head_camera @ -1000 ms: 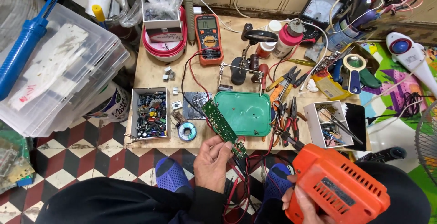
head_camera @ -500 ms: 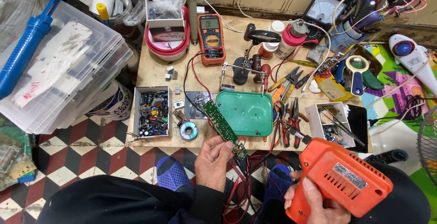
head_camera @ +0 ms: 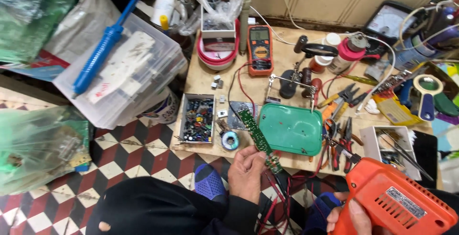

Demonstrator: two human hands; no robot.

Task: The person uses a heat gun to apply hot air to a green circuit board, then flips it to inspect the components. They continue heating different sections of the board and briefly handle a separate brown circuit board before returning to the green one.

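The left hand (head_camera: pixel 246 173) pinched the lower end of a long green circuit board (head_camera: pixel 259 139), which slanted toward 11 o'clock over the tabletop (head_camera: pixel 205 84) edge beside a green tray (head_camera: pixel 292 129). At 4 o'clock, the right hand (head_camera: pixel 351 218) gripped an orange electric drill (head_camera: pixel 394 201).

Light is even and soft, falling from above; shadows under the tools are faint and short. The wooden table (head_camera: pixel 210 80) is bright, while the dark gap at the top is dim. Glare sits on the plastic bags (head_camera: pixel 38 149). The wide lens bends the edges, and the orange drill (head_camera: pixel 392 201) looks slightly soft.
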